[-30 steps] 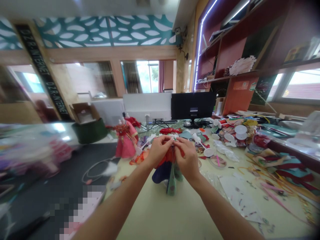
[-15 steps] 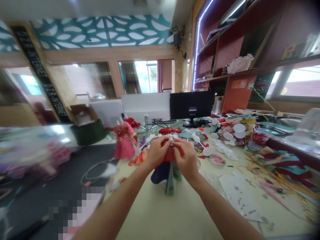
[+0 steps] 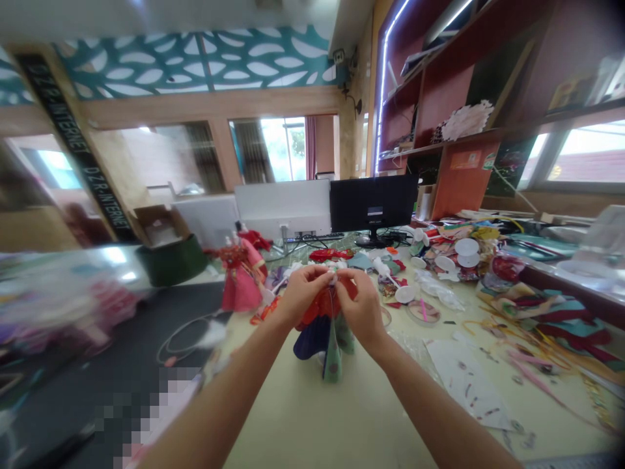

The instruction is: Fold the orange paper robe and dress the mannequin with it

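Observation:
A small dressed figure (image 3: 317,335) stands upright on the pale table (image 3: 293,423), with an orange-red top, a dark blue skirt and a light green panel in front. My left hand (image 3: 305,293) is closed at the figure's upper end, thumb and forefinger pinched together. On the other side, my right hand (image 3: 362,306) pinches at the same spot, its fingertips almost touching those of the left. The figure's top is mostly hidden behind the fingertips. A thin cord hangs down the front from between the hands.
Pink-dressed figures (image 3: 240,277) stand at the left, beside a dark mat (image 3: 185,378). Behind are a black monitor (image 3: 375,203) and a white one (image 3: 283,205). Fabric scraps (image 3: 551,319), a tape roll (image 3: 424,311) and a white sheet with small parts (image 3: 461,384) lie right.
The view has shifted slightly. My right hand's fingers have shifted a little, and more of the orange-red cloth shows between the hands. Both hands remain at the figure's top.

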The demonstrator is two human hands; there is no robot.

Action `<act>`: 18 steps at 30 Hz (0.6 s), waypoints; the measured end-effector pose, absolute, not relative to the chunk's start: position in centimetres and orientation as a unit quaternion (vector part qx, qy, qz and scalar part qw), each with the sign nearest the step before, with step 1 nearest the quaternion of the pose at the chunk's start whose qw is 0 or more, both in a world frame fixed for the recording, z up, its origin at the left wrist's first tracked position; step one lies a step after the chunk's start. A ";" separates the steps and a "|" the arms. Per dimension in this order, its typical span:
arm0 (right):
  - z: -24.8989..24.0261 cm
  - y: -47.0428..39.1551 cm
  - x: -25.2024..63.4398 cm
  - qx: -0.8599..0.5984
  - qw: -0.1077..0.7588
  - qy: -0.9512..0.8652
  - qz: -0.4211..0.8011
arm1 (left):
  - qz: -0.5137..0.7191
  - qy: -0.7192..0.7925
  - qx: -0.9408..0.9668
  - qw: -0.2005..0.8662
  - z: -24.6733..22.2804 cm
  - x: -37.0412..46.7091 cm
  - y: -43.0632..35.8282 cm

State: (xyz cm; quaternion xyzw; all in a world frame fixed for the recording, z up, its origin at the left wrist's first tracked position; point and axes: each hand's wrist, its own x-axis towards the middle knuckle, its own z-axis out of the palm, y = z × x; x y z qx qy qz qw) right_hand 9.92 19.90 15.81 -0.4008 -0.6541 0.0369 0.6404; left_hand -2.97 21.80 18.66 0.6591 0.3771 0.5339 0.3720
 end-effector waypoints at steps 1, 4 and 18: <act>16.0 20.1 9.9 -0.406 0.642 -0.649 0.051 | 0.535 0.377 0.656 0.377 18.6 -3.0 21.8; 16.3 20.5 9.7 -0.412 0.643 -0.639 0.090 | 0.538 0.378 0.647 0.386 18.6 -3.0 21.8; 16.5 20.9 9.8 -0.392 0.662 -0.618 0.165 | 0.541 0.373 0.632 0.412 18.6 -2.9 21.6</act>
